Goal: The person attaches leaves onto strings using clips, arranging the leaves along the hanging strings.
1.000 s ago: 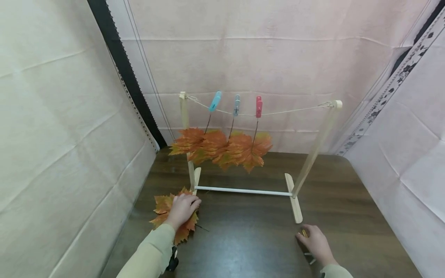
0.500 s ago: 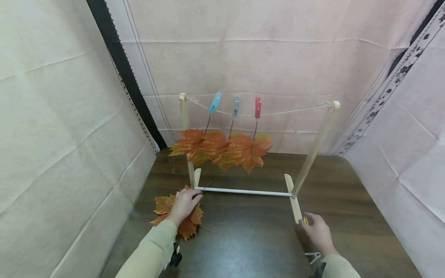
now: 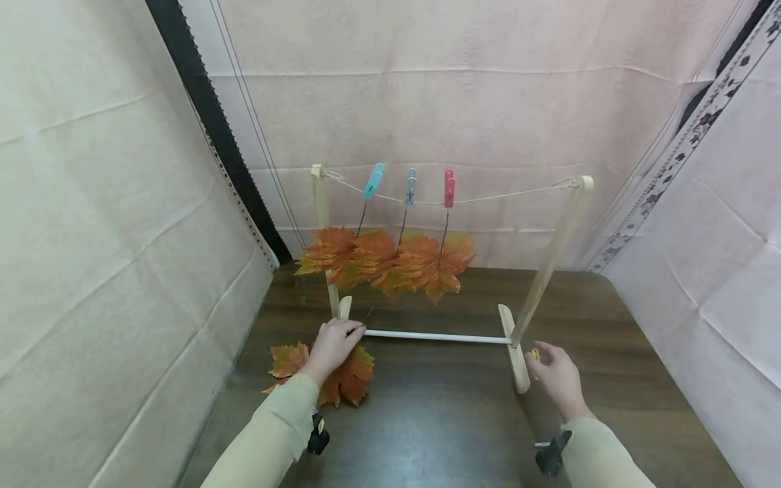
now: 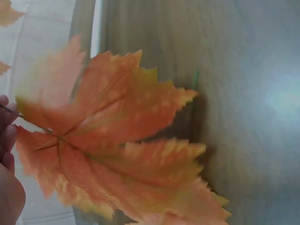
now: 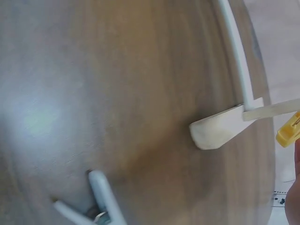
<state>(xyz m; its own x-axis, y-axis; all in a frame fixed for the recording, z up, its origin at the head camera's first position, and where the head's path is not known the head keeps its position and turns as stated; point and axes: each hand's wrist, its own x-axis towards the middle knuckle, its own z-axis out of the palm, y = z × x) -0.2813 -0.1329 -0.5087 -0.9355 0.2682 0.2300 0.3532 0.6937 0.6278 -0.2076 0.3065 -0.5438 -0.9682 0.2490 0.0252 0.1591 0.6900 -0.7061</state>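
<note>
The left hand (image 3: pixel 331 351) pinches the stem of a maple leaf (image 4: pixel 103 131) in front of the rack (image 3: pixel 551 264), near its left foot; a second leaf (image 3: pixel 287 359) lies partly behind this hand. The right hand (image 3: pixel 558 381), beside the rack's right foot, holds a yellow clothespin (image 5: pixel 288 132) with fingers and thumb. Compared with half a second ago, the pinched leaf has shifted toward the rack's middle, and the right hand has moved closer to the rack's right post.

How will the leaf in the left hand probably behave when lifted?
Probably light: the left hand pinches the leaf by only a thin stem. It looks thin, so it may flex. Being broad beyond that single grip, it could swing or twist.
</note>
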